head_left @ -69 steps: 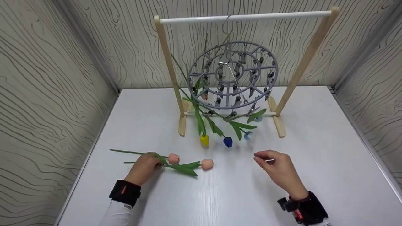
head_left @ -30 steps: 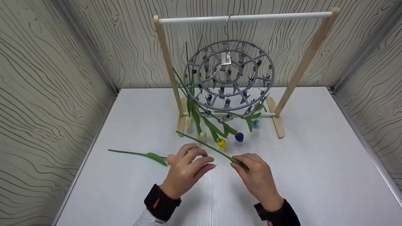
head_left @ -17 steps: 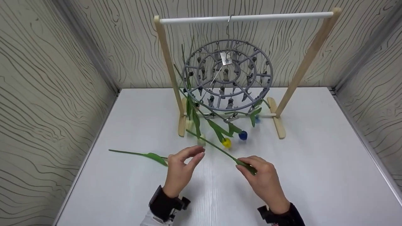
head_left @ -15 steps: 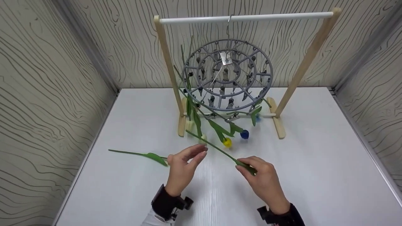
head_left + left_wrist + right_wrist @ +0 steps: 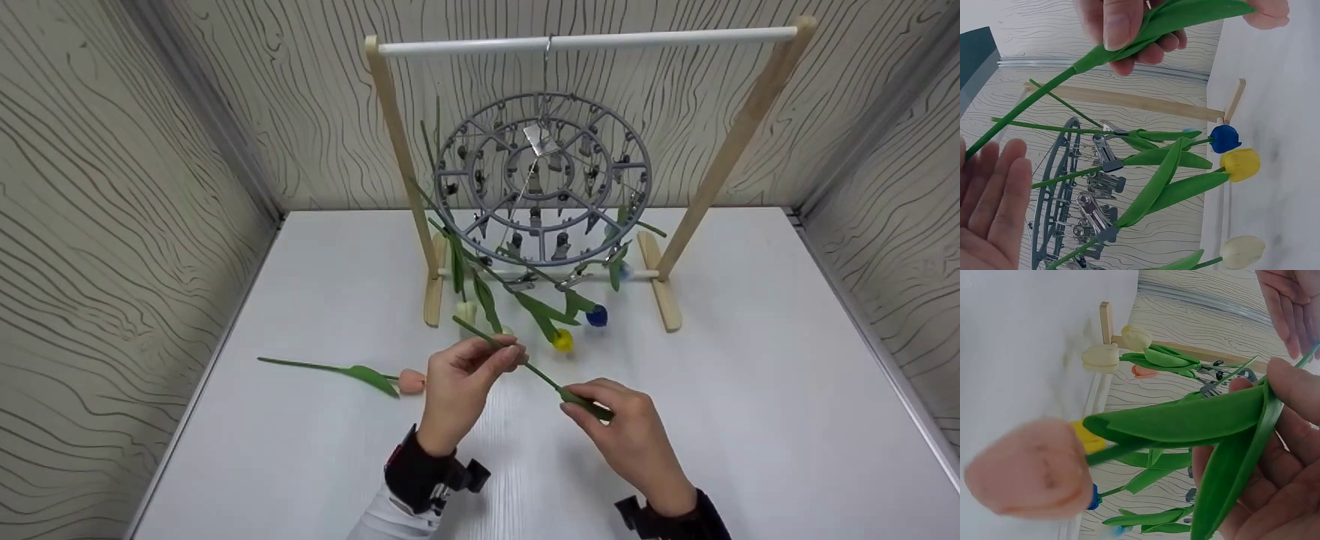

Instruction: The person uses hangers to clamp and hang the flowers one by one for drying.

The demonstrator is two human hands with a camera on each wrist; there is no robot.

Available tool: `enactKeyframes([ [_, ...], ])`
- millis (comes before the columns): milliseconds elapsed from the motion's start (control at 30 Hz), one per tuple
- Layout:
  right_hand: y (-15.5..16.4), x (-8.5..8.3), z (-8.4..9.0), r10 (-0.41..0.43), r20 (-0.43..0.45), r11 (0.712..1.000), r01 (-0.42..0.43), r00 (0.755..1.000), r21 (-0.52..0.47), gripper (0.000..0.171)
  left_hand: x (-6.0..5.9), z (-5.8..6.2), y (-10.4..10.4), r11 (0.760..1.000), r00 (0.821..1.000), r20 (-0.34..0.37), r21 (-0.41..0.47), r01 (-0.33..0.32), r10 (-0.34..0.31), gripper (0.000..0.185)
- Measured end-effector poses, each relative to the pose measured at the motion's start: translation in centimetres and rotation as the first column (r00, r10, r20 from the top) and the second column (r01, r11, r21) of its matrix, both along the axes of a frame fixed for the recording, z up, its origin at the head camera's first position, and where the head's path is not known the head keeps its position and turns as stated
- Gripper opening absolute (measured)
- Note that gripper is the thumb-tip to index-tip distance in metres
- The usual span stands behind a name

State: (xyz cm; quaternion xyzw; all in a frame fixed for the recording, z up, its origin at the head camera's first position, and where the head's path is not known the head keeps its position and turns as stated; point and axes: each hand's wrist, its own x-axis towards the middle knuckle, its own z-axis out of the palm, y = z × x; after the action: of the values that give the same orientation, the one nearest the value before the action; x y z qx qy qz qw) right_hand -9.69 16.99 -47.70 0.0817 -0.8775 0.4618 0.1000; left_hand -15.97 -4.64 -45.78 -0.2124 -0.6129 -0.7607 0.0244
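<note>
You hold an artificial tulip (image 5: 540,371) in the air over the worktop (image 5: 750,390), in front of the round grey clip hanger (image 5: 541,180). It looks very light, and the thin green stem will probably bend easily, so it should need only a gentle pinch; the smooth leaf may slip between the fingers. The peach flower head (image 5: 1027,467) seems to be soft foam, so it is better not to squeeze there. The stem is the good place to take hold.

Your right hand (image 5: 626,435) is closed around the stem low down, where the leaf (image 5: 1185,422) joins; the leaf lies across your fingers, and the flower head hangs beyond the grip, toward you. Your left hand (image 5: 465,379) meets the upper part of the stem at its fingertips. In the left wrist view the fingers look almost straight beside the stem, so this grip is loose at most.

The free end of the stem points up toward the hanger, near the hanging yellow tulip (image 5: 562,340) and blue tulip (image 5: 597,315), not yet at a clip. Another peach tulip (image 5: 375,373) lies flat on the worktop, left of your left hand.
</note>
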Motion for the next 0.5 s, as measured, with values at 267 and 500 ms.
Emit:
enactKeyframes([
  [267,3.3,-1.1,1.2,-0.009,-0.017,1.0,0.009,1.0,-0.016,0.02,0.0,0.9,0.0,0.999,0.999,-0.035,0.048,0.004,-0.002,0.015],
  [500,9.5,-5.4,3.4,-0.234,-0.056,0.971,0.237,0.971,0.036,0.025,-0.2,1.3,-0.3,0.998,0.997,-0.083,0.064,-0.002,0.007,0.014],
])
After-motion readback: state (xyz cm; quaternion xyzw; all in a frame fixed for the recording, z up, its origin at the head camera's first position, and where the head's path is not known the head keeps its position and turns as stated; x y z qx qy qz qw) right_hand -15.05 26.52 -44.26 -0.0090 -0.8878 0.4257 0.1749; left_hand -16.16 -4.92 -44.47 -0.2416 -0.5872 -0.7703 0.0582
